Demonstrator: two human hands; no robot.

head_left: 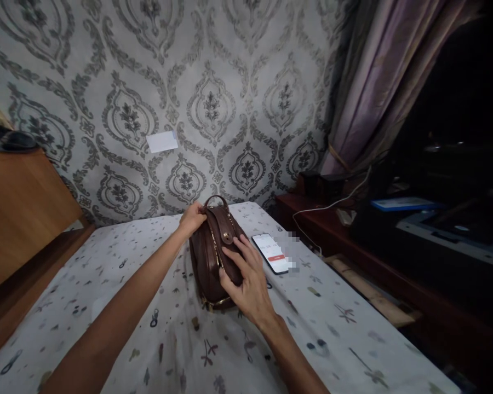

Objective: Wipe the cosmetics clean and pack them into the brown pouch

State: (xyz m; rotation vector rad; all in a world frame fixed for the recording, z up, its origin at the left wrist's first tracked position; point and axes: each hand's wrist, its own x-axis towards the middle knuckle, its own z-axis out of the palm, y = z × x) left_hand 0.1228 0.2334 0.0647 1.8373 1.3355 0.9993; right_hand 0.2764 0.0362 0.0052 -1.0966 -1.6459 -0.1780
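A brown leather handbag [205, 262] with gold-coloured zips and a top handle [217, 198] lies on the printed bedsheet. At the bag's far left end, beside the handle, my left hand [193, 219] is closed on its edge; the fingertips are partly hidden. My right hand [248, 279] rests over the right side of the bag with its fingers apart, touching the leather. Its thumb and forefinger are beside the long zip [215, 246], with a gap between them. A strap tab with a round stud [227, 238] lies just beyond the fingers.
A phone [273, 254] with a lit screen lies right of the bag. The patterned wall [213, 109] rises behind the bed. On the left stands a wooden headboard or cabinet [24, 208]. To the right are a dark red ledge [324, 219], a white cable [332, 207] and a purple curtain [378, 82].
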